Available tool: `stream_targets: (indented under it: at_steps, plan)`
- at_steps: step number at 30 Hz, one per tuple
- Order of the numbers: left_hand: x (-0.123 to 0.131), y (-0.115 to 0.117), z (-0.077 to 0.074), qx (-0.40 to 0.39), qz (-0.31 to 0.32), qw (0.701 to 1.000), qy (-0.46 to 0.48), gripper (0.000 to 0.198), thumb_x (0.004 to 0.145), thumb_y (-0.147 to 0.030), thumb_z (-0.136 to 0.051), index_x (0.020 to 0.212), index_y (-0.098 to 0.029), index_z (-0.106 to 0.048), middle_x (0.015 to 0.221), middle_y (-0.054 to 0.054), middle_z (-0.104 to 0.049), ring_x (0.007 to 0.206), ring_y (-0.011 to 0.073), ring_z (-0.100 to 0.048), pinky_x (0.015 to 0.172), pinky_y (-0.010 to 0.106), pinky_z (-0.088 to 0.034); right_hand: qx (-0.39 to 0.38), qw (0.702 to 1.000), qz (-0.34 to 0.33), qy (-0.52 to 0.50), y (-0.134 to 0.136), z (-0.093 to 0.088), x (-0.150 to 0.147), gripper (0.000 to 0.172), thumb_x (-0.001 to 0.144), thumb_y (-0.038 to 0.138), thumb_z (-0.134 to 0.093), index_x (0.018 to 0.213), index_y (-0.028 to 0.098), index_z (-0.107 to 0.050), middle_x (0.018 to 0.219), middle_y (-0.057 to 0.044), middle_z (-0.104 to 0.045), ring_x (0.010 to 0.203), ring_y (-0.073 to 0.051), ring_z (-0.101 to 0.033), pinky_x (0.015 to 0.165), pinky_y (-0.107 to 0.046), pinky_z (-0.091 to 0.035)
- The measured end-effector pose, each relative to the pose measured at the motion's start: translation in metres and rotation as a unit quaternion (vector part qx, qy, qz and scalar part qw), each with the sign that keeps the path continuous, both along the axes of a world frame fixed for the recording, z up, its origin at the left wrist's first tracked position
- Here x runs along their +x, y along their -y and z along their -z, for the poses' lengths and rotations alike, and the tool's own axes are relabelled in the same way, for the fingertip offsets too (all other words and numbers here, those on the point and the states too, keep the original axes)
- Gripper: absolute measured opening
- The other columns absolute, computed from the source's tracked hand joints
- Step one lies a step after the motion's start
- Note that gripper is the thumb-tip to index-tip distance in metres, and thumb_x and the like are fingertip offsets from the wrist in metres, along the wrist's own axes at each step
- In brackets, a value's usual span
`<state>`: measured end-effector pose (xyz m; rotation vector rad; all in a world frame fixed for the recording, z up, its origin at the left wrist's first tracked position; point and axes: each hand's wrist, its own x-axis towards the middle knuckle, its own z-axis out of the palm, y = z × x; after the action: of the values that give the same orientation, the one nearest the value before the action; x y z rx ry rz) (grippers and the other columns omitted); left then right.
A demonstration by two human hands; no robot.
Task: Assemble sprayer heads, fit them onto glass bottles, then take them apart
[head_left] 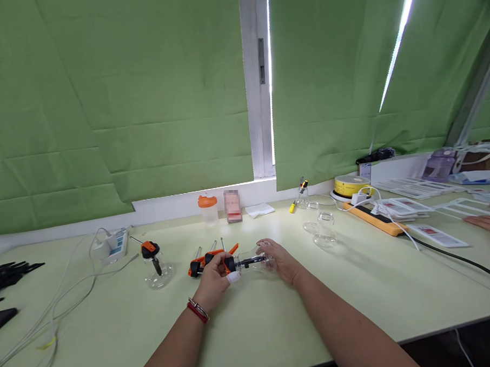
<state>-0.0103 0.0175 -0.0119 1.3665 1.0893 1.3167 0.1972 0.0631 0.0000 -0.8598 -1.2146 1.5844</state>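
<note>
Glass bottle (253,259), 1, clear, lying on its side between the 2 hands at the middle of the bench, dark tube inside; left hand (212,283) closed with fingers and thumb on its black-and-orange top (229,264), a white wrap on the thumb; right hand (281,262) curled part-way round the wide end of the glass; cannot tell whether the bottle touches the surface.

Just beyond the left hand, loose black-and-orange tops (195,268), at least 2, partly hidden, with metal rods; to the left, 1 topped bottle (152,251), upright; to the right, 1 open glass vessel (325,235), upright, with more clear glass behind it, count unclear.

Bench (251,329): pale, smooth; along its back, 1 container with an orange lid (208,209), 1 small box (233,207), 1 white paper (259,210); 2 power strips, 1 orange (376,219) at right, 1 white and blue (118,245) at left; 1 purple bottle (439,165) far right; another person's hand (486,225) at the right edge.

Room: green blinds (115,92) behind the bench; 1 pale window frame (259,112) between them.
</note>
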Motion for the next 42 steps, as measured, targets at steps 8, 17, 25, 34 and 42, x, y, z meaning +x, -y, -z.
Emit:
stream_targets:
  at_steps: [8, 17, 25, 34, 42]
  plan:
    - [0.002, 0.001, -0.002, -0.010, 0.039, 0.999, -0.021, 0.054, 0.054, -0.019, -0.079, 0.104, -0.018, -0.059, 0.101, 0.007, -0.063, 0.088, 0.0175, -0.058, 0.079, 0.028, -0.047, 0.038, 0.999, -0.027, -0.013, -0.005, 0.005, 0.002, 0.035, 0.070, 0.046, -0.063, 0.093, 0.021, -0.054, 0.085, -0.002, -0.054, 0.066, -0.011, -0.046, 0.048, -0.020, -0.031]
    - [-0.004, -0.004, 0.009, -0.020, 0.062, 0.997, -0.050, 0.058, 0.058, -0.022, -0.077, 0.112, -0.016, -0.057, 0.101, 0.007, -0.060, 0.088, 0.0168, -0.057, 0.080, 0.027, -0.046, 0.067, 0.996, -0.051, 0.016, -0.007, 0.010, 0.005, 0.034, 0.072, 0.042, -0.062, 0.098, 0.023, -0.054, 0.090, -0.002, -0.053, 0.074, -0.013, -0.046, 0.052, -0.020, -0.033]
    - [-0.001, 0.000, 0.001, -0.025, 0.044, 0.996, -0.078, 0.059, 0.056, -0.028, -0.077, 0.110, -0.014, -0.059, 0.091, 0.005, -0.060, 0.081, 0.0162, -0.056, 0.072, 0.026, -0.046, 0.027, 0.997, -0.039, 0.053, -0.001, 0.002, 0.000, 0.036, 0.073, 0.050, -0.057, 0.092, 0.021, -0.051, 0.079, 0.000, -0.055, 0.061, -0.010, -0.048, 0.047, -0.020, -0.032]
    - [-0.004, -0.001, 0.003, -0.018, 0.053, 0.993, -0.106, 0.058, 0.058, -0.027, -0.076, 0.112, -0.014, -0.058, 0.098, 0.007, -0.061, 0.086, 0.0178, -0.058, 0.077, 0.028, -0.047, -0.043, 0.991, -0.060, 0.112, -0.011, 0.014, 0.001, 0.045, 0.074, 0.062, -0.048, 0.090, 0.020, -0.048, 0.069, 0.001, -0.054, 0.047, -0.011, -0.051, 0.035, -0.020, -0.035]
    - [-0.005, -0.001, 0.002, -0.006, 0.051, 0.992, -0.119, 0.057, 0.058, -0.027, -0.076, 0.110, -0.014, -0.059, 0.097, 0.007, -0.062, 0.086, 0.0188, -0.059, 0.078, 0.029, -0.048, -0.042, 0.991, -0.067, 0.113, -0.009, 0.010, 0.001, 0.042, 0.078, 0.061, -0.044, 0.089, 0.020, -0.047, 0.065, 0.001, -0.053, 0.045, -0.010, -0.049, 0.035, -0.021, -0.038]
